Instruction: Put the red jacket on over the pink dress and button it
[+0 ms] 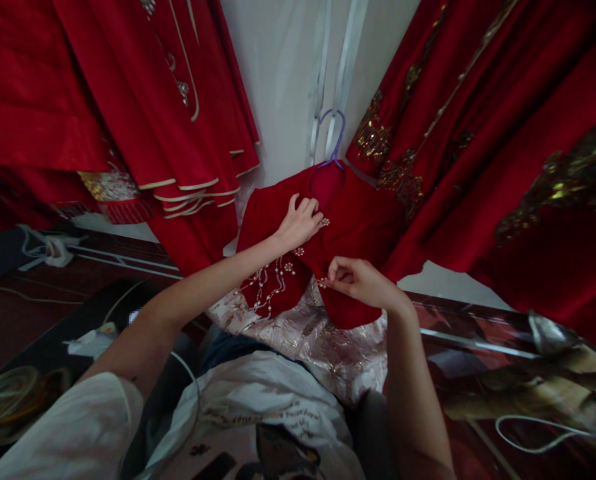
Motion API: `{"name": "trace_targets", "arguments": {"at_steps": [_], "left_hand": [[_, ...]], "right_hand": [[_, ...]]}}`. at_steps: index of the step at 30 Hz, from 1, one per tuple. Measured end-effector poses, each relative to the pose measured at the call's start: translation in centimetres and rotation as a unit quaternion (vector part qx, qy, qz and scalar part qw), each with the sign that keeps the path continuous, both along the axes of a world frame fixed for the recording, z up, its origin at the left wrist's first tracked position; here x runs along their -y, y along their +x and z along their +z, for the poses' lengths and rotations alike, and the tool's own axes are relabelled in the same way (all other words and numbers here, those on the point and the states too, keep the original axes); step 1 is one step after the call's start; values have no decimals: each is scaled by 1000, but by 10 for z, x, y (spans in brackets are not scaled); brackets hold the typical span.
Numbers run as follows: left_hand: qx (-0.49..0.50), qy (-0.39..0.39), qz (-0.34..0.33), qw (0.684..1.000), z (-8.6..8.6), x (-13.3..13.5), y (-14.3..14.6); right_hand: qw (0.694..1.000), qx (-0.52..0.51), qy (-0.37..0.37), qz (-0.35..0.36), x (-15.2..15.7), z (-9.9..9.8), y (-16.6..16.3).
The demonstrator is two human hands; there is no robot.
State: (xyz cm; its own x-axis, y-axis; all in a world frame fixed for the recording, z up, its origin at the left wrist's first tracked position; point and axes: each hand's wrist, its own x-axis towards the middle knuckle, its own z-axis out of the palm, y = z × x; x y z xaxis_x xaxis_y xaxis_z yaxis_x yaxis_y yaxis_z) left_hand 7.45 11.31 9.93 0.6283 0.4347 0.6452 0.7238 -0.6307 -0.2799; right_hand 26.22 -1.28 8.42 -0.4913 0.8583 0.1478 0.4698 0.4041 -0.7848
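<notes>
A red velvet jacket (363, 220) with pearl and bead trim hangs on a purple hanger (334, 137) in front of me. My left hand (301, 223) rests on its upper front near the collar, fingers curled and pressing the cloth by a small bead clasp. Lower down, my right hand (358, 280) is closed in a pinch on the jacket's front edge at a beaded fastening (322, 283). Under the jacket hangs a pale gold brocade skirt (328, 340).
Red embroidered gowns hang close on the left (128, 100) and on the right (503, 147), with a white wall (283, 73) between them. A glossy dark floor (478, 360) lies below, with white cords (48, 250) at the left and a loop of cable (553, 433) at the right.
</notes>
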Motion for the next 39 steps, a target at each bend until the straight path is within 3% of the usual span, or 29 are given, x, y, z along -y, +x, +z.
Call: {"name": "trace_targets", "arguments": {"at_steps": [6, 11, 27, 39], "left_hand": [[-75, -30, -111, 990, 18, -21, -5], [-93, -55, -177, 978, 24, -28, -11], [-110, 19, -170, 979, 28, -31, -10], [-101, -28, -178, 978, 25, -24, -5]], "right_hand": [[1000, -6, -21, 6, 14, 15, 9], [1000, -7, -14, 4, 15, 17, 10], [1000, -10, -25, 16, 7, 7, 6], [999, -7, -33, 12, 7, 7, 5]]}}
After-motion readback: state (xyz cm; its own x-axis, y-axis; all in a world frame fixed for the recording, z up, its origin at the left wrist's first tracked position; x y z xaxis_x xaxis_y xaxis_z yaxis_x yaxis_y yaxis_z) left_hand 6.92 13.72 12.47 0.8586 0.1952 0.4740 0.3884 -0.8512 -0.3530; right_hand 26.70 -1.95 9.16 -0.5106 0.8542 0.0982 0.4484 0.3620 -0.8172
